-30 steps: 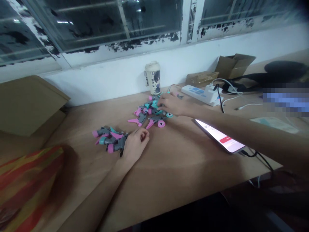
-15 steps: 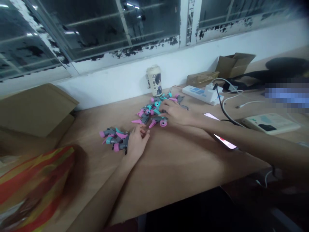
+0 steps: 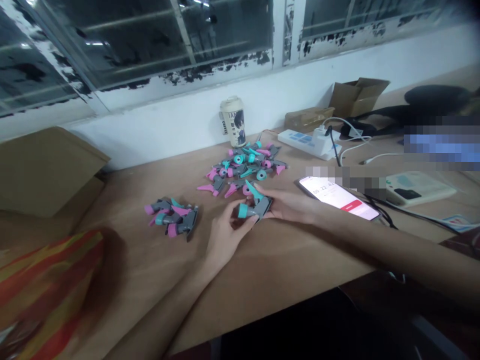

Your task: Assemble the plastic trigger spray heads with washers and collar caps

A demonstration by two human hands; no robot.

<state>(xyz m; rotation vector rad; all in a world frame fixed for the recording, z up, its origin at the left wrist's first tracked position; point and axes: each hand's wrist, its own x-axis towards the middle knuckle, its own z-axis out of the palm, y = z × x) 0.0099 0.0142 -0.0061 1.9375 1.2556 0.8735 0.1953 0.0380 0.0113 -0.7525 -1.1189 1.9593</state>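
Between both hands is a grey trigger spray head point(image 3: 263, 206) with a teal collar and teal lever, tilted over the table. My left hand point(image 3: 226, 231) grips it around the collar end, thumb along its underside. My right hand point(image 3: 282, 204) has its fingers closed on the grey body from the other side. Just beyond lies a loose pile of similar spray heads point(image 3: 236, 172), grey with pink or teal parts. A smaller group of spray heads point(image 3: 174, 218) rests to the left of my left hand.
Behind the pile stands a cream printed cup point(image 3: 235, 122). A lit phone point(image 3: 339, 197), a power strip point(image 3: 303, 143) with cables and a white device point(image 3: 420, 190) are on the right. At left are a cardboard box point(image 3: 48, 170) and a striped bag point(image 3: 56, 290).
My right hand has drawn back from the pile with a teal-collared spray head. My left hand has left the smaller group, moved right and taken hold of it too. The view has shifted slightly.
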